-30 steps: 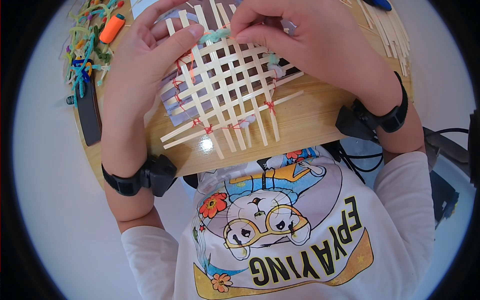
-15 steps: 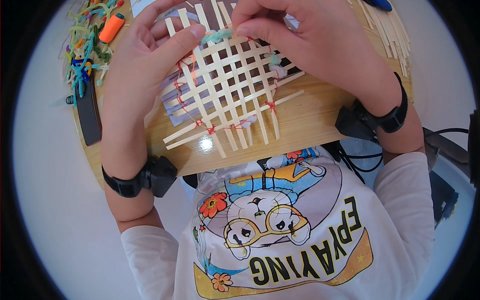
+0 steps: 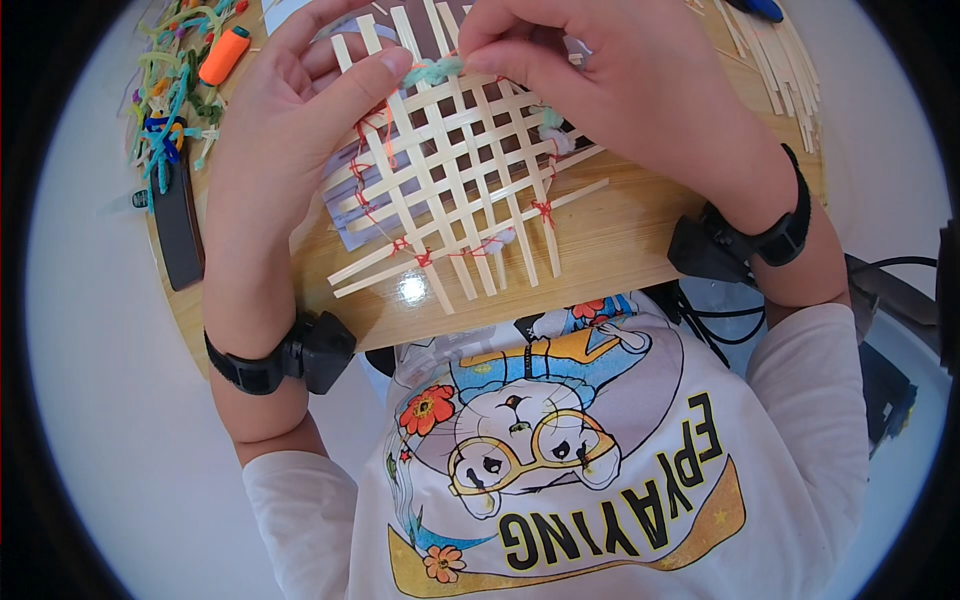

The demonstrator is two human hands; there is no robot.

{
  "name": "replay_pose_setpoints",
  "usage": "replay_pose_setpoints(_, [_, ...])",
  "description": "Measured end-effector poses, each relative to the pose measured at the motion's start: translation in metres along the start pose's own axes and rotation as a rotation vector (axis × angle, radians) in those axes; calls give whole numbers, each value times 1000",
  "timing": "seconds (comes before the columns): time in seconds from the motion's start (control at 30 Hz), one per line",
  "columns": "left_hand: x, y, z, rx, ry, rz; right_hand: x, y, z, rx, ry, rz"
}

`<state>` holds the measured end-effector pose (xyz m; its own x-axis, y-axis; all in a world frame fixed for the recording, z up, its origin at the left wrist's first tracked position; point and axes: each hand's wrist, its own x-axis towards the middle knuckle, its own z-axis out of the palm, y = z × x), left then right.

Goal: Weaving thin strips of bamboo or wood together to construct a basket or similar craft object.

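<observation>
A lattice woven from pale flat bamboo strips (image 3: pixel 458 190) is tilted over the table, its far edge raised between my hands. Red thread is knotted at several places around its border, with white and mint tufts among the knots. My left hand (image 3: pixel 315 100) is closed on the lattice's upper left edge, thumb on top and fingers behind. Beside that thumb, mint-green fluffy yarn (image 3: pixel 434 72) lies twisted across the upper strips. My right hand (image 3: pixel 580 70) pinches at the right end of this yarn; its fingertips partly hide what they hold.
Under the lattice lies a printed sheet (image 3: pixel 352 222) on the wooden table (image 3: pixel 620 240). Colourful fuzzy stems (image 3: pixel 180 85), an orange thread spool (image 3: pixel 224 56) and a dark bar (image 3: pixel 178 225) are at the left. Loose bamboo strips (image 3: pixel 785 75) and a blue-handled tool (image 3: pixel 762 8) lie far right.
My right hand has shifted slightly left and down along the yarn's end. My left hand and the lattice have hardly moved.
</observation>
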<state>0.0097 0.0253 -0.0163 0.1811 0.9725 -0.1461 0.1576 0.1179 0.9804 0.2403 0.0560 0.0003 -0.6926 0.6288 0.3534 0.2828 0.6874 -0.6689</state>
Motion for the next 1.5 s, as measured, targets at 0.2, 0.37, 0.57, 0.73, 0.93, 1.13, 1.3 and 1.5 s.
replay_pose_setpoints(0.2, [1,1,-2,15,-6,-7,4,9,12,-60,9,-55])
replay_pose_setpoints(0.37, [1,-3,1,16,-38,20,-2,7,10,-56,16,-77])
replay_pose_setpoints(0.57, [3,-4,2,52,-62,25,1,8,14,-94,-1,-115])
replay_pose_setpoints(0.73, [3,4,-10,-87,-65,-131,2,0,7,-52,-17,-34])
replay_pose_setpoints(0.93, [8,5,-18,-714,-215,-260,4,-11,-3,-55,-17,53])
replay_pose_setpoints(1.13, [-9,2,-11,-665,-228,-123,2,-2,-3,9,-16,99])
replay_pose_setpoints(1.3, [-34,3,-4,-454,-30,-36,6,6,2,72,-27,38])
replay_pose_setpoints(1.5, [-48,6,1,-336,99,-16,1,-1,-1,15,10,137])
